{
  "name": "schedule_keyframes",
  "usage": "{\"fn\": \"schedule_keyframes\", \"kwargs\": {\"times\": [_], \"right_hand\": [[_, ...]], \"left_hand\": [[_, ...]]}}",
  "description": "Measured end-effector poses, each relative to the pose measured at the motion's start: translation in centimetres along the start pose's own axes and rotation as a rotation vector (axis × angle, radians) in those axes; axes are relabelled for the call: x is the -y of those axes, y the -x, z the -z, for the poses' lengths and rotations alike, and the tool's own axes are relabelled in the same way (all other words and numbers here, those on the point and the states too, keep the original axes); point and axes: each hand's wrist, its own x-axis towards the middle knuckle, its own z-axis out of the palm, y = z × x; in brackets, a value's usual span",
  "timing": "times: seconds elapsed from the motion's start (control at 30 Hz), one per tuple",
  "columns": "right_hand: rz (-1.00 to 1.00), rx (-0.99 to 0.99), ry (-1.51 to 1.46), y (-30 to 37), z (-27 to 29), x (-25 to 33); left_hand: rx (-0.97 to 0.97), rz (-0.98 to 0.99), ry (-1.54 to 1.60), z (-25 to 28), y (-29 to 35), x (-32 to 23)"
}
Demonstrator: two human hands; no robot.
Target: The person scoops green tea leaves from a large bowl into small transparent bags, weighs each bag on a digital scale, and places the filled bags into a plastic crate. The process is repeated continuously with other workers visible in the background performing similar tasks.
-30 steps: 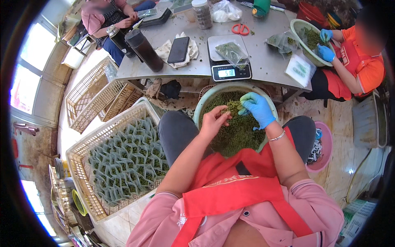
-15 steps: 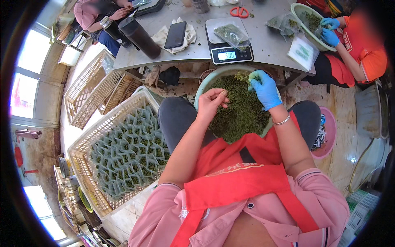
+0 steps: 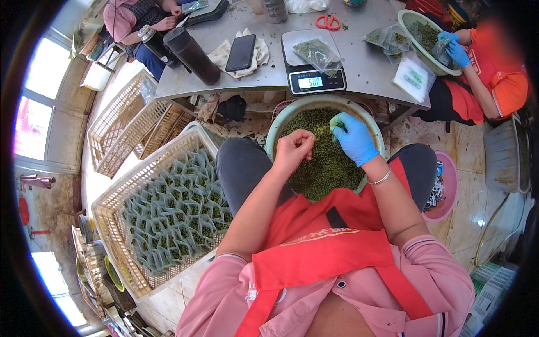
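Note:
Both my hands are over a pale green basin heaped with small round green berries, which look like green peppercorns. My bare left hand is closed, its fingertips pinched together; what they hold, if anything, is too small to tell. My right hand, in a blue glove, pinches thumb against fingers at a light green sprig that shows between the two hands. The glove's fingertips look yellowish green. The basin stands between my knees, just below the table edge.
On the metal table, a scale bears a filled clear bag; a phone, a dark flask and red scissors lie about. Left is a crate of filled bags. Two people work across the table; a pink tub stands right.
My right hand has come slightly left and down, with the berry cluster no longer standing out beside it. My left hand has lowered a little and its fingers have curled tighter.

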Motion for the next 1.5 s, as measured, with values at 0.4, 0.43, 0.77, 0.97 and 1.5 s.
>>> {"fn": "schedule_keyframes", "kwargs": {"times": [0.4, 0.43, 0.77, 0.97, 1.5], "right_hand": [[0.08, -0.19, 0.142, -0.2, 1.2, 2.9], [-0.061, -0.228, -0.12, -1.4, 1.5, 2.5], [0.047, -0.436, -0.349, -11.9, -0.8, -1.7], [0.022, -0.404, -0.31, -5.7, -0.3, 0.9], [-0.45, 0.13, -0.656, 1.2, -2.0, -0.2]], "left_hand": [[-0.311, 0.001, -0.241, 2.5, -1.7, 0.9], [-0.273, -0.016, -0.186, 2.1, -1.6, 0.8], [-0.064, -0.035, -0.164, 0.3, -0.6, 0.4], [-0.094, 0.016, 0.131, 0.7, -0.4, 0.1], [0.031, 0.065, 0.171, -0.2, 0.6, -0.7]]}}
